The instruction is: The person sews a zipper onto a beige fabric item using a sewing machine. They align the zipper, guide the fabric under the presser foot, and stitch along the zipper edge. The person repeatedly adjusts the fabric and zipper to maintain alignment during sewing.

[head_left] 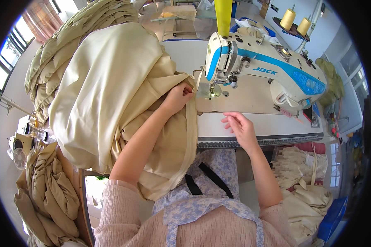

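A large beige cloth piece (99,86) is heaped over the left of the sewing table and hangs down at the front edge. A narrow stitched band (191,123) runs along its right edge. My left hand (180,98) pinches the cloth close to that band, just left of the presser foot (213,91) of a white and blue sewing machine (255,61). The foot's plate is bare of cloth. Over the table's front right, my right hand (240,128) hovers with loosely bent fingers apart, holding nothing.
Stacked beige cloth (66,49) rises behind the heap, and more hangs at lower left (49,189). Bundled pieces (303,197) lie at lower right beside a blue bin (333,218). Thread cones (287,19) stand at the back right. Small tools (286,112) lie near the machine's base.
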The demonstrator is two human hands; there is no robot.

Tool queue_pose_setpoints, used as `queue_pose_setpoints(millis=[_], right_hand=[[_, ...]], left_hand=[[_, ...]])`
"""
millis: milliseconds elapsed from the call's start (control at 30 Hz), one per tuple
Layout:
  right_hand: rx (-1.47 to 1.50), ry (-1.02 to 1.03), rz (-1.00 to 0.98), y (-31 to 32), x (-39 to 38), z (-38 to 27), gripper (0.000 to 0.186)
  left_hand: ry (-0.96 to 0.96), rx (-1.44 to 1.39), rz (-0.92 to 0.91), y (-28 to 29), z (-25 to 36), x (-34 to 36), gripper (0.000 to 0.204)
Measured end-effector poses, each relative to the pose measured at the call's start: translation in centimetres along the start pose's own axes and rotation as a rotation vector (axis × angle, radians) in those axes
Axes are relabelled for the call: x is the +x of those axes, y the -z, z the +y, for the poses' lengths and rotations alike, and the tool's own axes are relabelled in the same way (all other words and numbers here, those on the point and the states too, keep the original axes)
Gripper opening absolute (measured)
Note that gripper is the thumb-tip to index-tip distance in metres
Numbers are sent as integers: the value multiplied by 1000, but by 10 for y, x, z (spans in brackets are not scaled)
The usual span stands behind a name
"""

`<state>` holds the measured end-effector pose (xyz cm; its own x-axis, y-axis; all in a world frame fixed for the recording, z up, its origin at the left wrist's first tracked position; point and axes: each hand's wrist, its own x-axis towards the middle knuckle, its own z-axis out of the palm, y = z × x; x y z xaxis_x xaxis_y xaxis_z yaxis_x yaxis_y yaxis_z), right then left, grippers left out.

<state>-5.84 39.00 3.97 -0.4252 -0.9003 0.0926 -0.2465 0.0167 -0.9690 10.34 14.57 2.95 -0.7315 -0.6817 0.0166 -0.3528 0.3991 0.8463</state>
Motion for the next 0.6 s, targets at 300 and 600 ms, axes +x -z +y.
queue_pose_setpoints(millis=[300,600], right_hand=[[-654,-11,-98,-96,119,-40,56],[164,-146,-60,-91,122,-50,53]], left_hand=[[-152,-247,101,0,3,-27,21],[-363,55,429,0,18,-49,14]])
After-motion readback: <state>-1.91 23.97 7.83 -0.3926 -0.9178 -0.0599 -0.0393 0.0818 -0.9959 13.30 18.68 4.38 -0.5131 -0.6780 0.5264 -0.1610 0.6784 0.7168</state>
